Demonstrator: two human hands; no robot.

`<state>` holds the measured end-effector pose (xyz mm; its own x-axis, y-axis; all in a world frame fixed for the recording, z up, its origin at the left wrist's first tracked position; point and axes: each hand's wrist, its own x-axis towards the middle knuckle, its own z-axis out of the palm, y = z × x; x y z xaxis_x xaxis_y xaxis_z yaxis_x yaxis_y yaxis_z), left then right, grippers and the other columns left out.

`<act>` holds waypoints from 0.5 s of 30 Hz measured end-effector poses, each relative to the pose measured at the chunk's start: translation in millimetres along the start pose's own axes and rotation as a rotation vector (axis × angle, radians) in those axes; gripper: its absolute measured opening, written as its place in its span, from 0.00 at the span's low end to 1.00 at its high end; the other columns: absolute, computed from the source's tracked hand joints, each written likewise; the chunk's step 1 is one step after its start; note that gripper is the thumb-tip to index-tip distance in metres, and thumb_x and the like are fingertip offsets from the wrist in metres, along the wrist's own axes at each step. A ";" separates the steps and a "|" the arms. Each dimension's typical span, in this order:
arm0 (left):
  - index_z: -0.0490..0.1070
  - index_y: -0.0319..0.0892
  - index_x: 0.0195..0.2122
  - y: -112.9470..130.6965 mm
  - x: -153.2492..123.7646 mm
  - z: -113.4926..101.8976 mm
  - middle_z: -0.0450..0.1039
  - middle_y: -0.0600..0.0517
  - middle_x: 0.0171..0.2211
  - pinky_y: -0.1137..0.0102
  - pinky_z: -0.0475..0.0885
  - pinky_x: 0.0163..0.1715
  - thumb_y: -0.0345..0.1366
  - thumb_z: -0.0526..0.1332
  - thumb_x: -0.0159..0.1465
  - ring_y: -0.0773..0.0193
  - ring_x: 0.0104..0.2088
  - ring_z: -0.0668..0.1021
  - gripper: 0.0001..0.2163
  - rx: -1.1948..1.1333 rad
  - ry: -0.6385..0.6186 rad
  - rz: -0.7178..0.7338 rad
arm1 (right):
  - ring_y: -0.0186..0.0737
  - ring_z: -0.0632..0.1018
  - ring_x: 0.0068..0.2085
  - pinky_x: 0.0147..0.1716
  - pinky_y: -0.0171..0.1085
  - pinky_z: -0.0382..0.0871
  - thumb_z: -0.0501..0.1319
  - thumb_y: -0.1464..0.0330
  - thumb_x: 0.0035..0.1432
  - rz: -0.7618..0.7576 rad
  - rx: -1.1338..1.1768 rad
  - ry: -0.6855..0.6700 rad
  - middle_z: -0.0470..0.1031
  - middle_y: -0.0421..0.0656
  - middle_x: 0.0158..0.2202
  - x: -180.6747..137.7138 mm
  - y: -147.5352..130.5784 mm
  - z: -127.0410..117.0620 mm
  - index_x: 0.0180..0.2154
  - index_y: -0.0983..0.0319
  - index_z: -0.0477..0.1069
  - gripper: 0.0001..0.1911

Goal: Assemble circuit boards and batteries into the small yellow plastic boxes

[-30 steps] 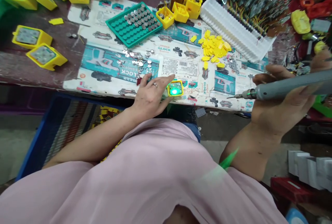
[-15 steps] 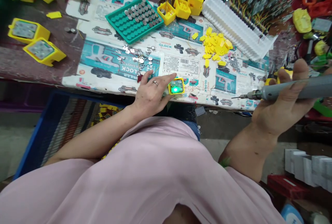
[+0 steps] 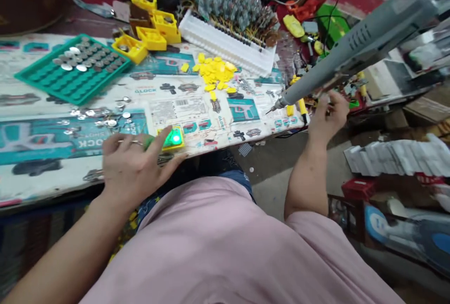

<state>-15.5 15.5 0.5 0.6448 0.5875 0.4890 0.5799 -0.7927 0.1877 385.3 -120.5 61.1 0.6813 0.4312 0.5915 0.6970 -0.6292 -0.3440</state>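
My left hand [image 3: 131,163] is at the table's near edge, closed on a small yellow plastic case [image 3: 178,143]. Its index finger rests on the case's left side, with the thumb along the near side. A green light glows inside the case. A grey electric screwdriver [image 3: 316,72] slants in from the upper right, its thin bit pointing down-left above the table. Just below the screwdriver is my right hand [image 3: 328,114], apparently off its grip. The right fingers are curled together and blurred; whatever is between them cannot be made out.
A green tray [image 3: 45,79] holds rows of button cells, with loose cells [image 3: 112,122] nearby. Yellow tabs [image 3: 216,72] lie piled mid-table. Behind them stand open yellow cases [image 3: 151,39] and a white rack [image 3: 225,43] of wired boards. Clutter covers the table's right end.
The view has swung right. My right hand has moved from around the screwdriver to below it, fingers now curled. My left hand stays on the lit yellow case.
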 end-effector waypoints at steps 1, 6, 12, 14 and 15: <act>0.56 0.54 0.69 3.1 0.9 -2.4 0.74 0.49 0.32 0.50 0.71 0.40 0.53 0.62 0.64 0.49 0.34 0.77 0.34 -0.053 -0.007 0.036 | 0.43 0.72 0.58 0.62 0.46 0.63 0.52 0.62 0.66 0.002 -0.064 -0.084 0.75 0.53 0.53 7.2 11.9 3.5 0.50 0.63 0.72 0.18; 0.57 0.43 0.67 7.1 10.4 -11.6 0.74 0.41 0.53 0.57 0.71 0.49 0.49 0.61 0.65 0.46 0.51 0.77 0.32 -0.187 -0.051 0.068 | 0.58 0.74 0.53 0.57 0.60 0.62 0.63 0.66 0.57 0.115 -0.188 -0.239 0.76 0.60 0.47 30.0 43.4 41.4 0.47 0.65 0.78 0.17; 0.58 0.39 0.67 12.0 9.9 3.0 0.77 0.41 0.51 0.57 0.65 0.56 0.46 0.60 0.66 0.50 0.52 0.78 0.30 -0.131 -0.106 -0.020 | 0.60 0.77 0.46 0.46 0.61 0.67 0.63 0.67 0.53 0.135 -0.253 -0.179 0.75 0.52 0.37 31.9 44.1 61.2 0.40 0.58 0.81 0.12; 0.60 0.38 0.65 17.5 8.1 5.5 0.79 0.43 0.49 0.57 0.65 0.55 0.45 0.58 0.68 0.53 0.47 0.80 0.27 -0.058 -0.054 -0.051 | 0.62 0.78 0.44 0.42 0.63 0.67 0.62 0.70 0.52 0.098 -0.205 -0.131 0.72 0.47 0.31 30.2 30.0 54.5 0.35 0.56 0.81 0.11; 0.61 0.39 0.65 19.4 7.7 5.6 0.78 0.43 0.51 0.56 0.64 0.56 0.44 0.58 0.68 0.53 0.48 0.80 0.27 -0.027 -0.044 -0.070 | 0.61 0.79 0.43 0.40 0.62 0.68 0.62 0.69 0.53 0.052 -0.155 -0.128 0.70 0.45 0.28 29.9 18.9 50.4 0.32 0.54 0.81 0.08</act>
<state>3.4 5.5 3.1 0.6248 0.6473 0.4366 0.6106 -0.7536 0.2435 430.1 -87.0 35.5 0.7450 0.4684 0.4749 0.6244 -0.7401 -0.2495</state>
